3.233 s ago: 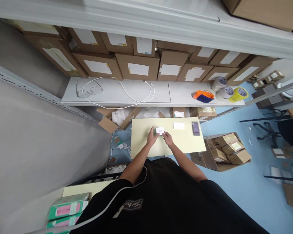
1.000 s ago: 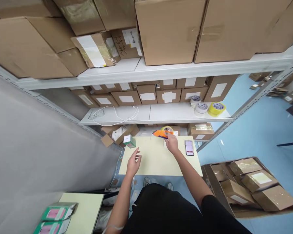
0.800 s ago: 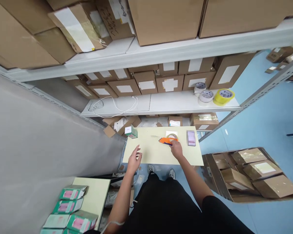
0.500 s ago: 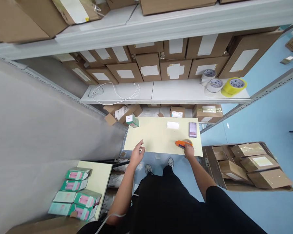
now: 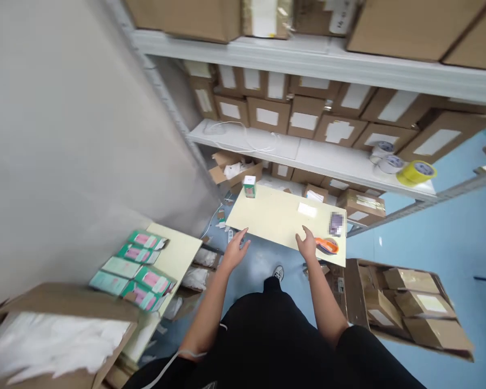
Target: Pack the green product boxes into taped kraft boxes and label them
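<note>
My left hand (image 5: 235,250) hovers off the front edge of a pale yellow table (image 5: 273,213), fingers apart and holding nothing. My right hand (image 5: 306,245) is at the same edge, fingers spread, with nothing in it. Just right of it lies an orange tape dispenser (image 5: 326,246) on the table. A small green and white box (image 5: 249,187) stands upright at the table's far left corner. White paper labels (image 5: 307,209) lie toward the back, and a phone-like item with a blurred screen (image 5: 336,223) rests at the right end.
Shelves hold many labelled cardboard boxes (image 5: 267,116), and rolls of tape, one yellow (image 5: 417,173). At left, a side table (image 5: 186,248) bears several green and pink boxes (image 5: 148,278). A carton with white material (image 5: 60,340) is nearer. Right, a large carton (image 5: 354,302) holds brown boxes.
My right hand has let go of the orange tape dispenser, now lying on the table, and moved left of it. The view has turned to the left, bringing the near-left carton into sight.
</note>
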{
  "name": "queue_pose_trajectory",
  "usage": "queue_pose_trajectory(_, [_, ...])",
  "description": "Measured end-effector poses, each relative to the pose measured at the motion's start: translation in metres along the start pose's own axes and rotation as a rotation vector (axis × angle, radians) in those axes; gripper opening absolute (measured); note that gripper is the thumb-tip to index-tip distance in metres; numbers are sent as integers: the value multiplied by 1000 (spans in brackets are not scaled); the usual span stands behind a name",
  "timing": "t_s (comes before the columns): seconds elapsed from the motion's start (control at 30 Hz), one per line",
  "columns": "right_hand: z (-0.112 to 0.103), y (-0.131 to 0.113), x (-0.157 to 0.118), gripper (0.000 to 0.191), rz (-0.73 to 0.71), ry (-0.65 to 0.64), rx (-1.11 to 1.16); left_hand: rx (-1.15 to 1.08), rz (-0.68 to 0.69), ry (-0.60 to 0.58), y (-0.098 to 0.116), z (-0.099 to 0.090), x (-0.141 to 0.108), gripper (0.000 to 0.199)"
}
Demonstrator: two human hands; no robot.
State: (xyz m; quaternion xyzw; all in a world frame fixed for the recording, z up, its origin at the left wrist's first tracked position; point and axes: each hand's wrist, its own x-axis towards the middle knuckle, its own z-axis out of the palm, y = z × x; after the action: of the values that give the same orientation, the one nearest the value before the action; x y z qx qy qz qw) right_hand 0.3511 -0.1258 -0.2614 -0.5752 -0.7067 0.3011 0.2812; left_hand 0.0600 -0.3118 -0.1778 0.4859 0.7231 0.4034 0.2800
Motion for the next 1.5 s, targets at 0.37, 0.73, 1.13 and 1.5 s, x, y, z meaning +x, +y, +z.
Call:
queue_pose_trajectory(0.37, [142,-223,-138,62,-500,-591,285,-347,-247,535,-71,-118,-190,49])
queue_pose_trajectory(0.73, [256,-326,-255,61,-771,-1158,345,-323,-527,1114,-98,-150,-368,55])
queue_pose_trajectory(1.13, [283,-374,-438,58,-975,-1444,424,-280,-749,1501,-108,-142,-542,59])
queue_pose_trajectory(1.5, [342,-374,-589,58,-1135,-1360,56,-410,-877,1409,-244,-202,-674,65])
